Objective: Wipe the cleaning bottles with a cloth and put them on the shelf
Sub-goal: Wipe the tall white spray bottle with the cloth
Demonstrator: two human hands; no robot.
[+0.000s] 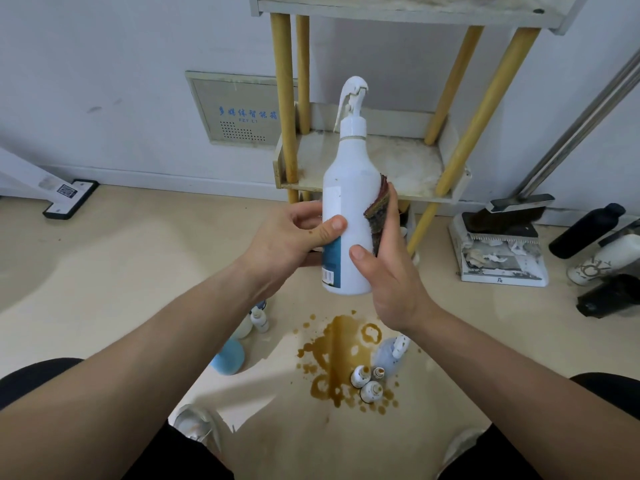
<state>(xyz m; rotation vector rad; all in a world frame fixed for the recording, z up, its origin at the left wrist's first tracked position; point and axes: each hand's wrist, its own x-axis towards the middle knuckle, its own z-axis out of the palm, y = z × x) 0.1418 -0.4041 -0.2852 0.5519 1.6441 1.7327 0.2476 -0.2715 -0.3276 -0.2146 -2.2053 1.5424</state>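
Note:
A white spray bottle (349,202) with a trigger head and a blue label is held upright in front of the shelf (408,164). My left hand (294,237) grips its left side, thumb across the front. My right hand (388,271) holds a dark striped cloth (379,213) pressed against the bottle's right side. On the floor below stand three small brown-stained bottles (367,382), a pale spray bottle (391,355), a blue bottle (227,358) and small white bottles (258,318).
The low shelf board is dirty, between yellow posts (285,109). A brown spill (341,355) covers the floor below my hands. A dustpan with brush (502,251) and black and white bottles (588,230) lie at the right. A mop head (69,199) rests at the left.

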